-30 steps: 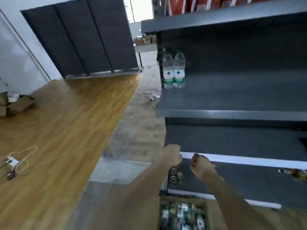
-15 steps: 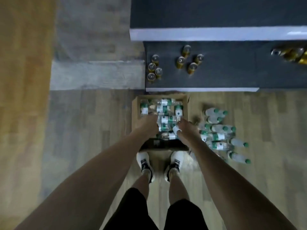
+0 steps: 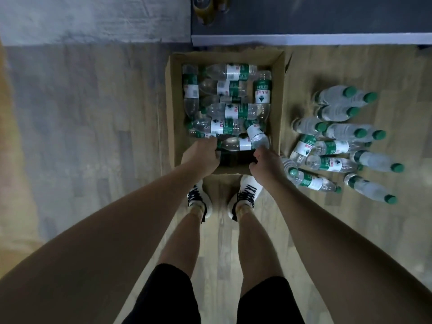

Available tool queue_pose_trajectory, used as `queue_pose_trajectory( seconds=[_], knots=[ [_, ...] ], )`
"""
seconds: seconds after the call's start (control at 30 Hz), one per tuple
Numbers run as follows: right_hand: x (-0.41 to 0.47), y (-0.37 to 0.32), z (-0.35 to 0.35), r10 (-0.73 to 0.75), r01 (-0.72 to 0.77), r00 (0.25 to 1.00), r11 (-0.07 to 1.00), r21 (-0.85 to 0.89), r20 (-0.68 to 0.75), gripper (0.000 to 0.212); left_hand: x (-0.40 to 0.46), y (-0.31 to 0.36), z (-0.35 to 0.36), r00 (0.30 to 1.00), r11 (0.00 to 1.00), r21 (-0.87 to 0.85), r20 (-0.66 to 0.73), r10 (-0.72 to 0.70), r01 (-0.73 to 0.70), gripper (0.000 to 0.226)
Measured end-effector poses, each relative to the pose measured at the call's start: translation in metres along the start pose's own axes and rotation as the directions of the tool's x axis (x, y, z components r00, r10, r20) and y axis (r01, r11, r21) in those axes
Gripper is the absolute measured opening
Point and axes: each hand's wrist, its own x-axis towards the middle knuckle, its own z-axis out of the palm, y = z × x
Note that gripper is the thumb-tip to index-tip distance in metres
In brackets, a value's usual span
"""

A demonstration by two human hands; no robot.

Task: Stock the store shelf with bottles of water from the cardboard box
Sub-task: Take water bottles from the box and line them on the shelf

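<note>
An open cardboard box [image 3: 170, 108] stands on the floor in front of my feet, with several water bottles [image 3: 233, 111] with green and white labels lying in it. My left hand [image 3: 201, 156] reaches into the near left corner, its fingers curled round the neck end of a bottle [image 3: 236, 143] lying along the near wall. My right hand [image 3: 265, 163] is at the near right corner, fingers curled, against the base of a tilted bottle [image 3: 256, 134]. The store shelf's dark bottom board with a white front edge [image 3: 304, 39] runs just beyond the box.
Several loose water bottles [image 3: 339, 146] with green caps lie on the wooden floor right of the box. Yellow cans [image 3: 208, 8] stand on the bottom shelf at the top edge. My white shoes [image 3: 245, 195] stand right behind the box. A grey mat [image 3: 93, 17] lies far left.
My head has tipped from the shelves down to the floor. Both hands dropped from shelf height into the near end of the box and closed on bottles there.
</note>
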Motion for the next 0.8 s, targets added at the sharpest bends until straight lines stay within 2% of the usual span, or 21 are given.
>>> queue_pose_trajectory(
  seconds=[0.17,0.37,0.5,0.6,0.8],
  knots=[
    [0.056,0.024,0.03,0.027,-0.027,1.0,0.999,-0.042,0.002,0.038,0.042,0.002,0.054,0.998,0.998,-0.038,0.03,-0.056,0.057,0.004],
    [0.114,0.05,0.058,0.044,-0.044,0.999,0.995,-0.086,0.005,0.048,0.087,0.015,0.096,0.995,0.998,-0.04,0.082,-0.049,0.052,0.017],
    [0.151,0.067,0.075,0.062,-0.07,0.997,0.983,-0.167,-0.054,0.066,0.12,0.016,0.124,0.998,0.998,-0.055,0.054,-0.021,0.024,0.02],
    [0.175,0.073,0.093,0.127,-0.126,0.992,0.976,-0.176,-0.007,0.075,0.142,0.011,0.145,1.0,0.998,-0.06,0.025,0.003,-0.002,0.019],
    [0.208,0.079,0.129,0.172,-0.167,0.985,0.913,-0.371,-0.02,0.087,0.171,0.001,0.181,1.0,0.996,-0.088,0.023,0.01,-0.008,0.019]
  ],
)
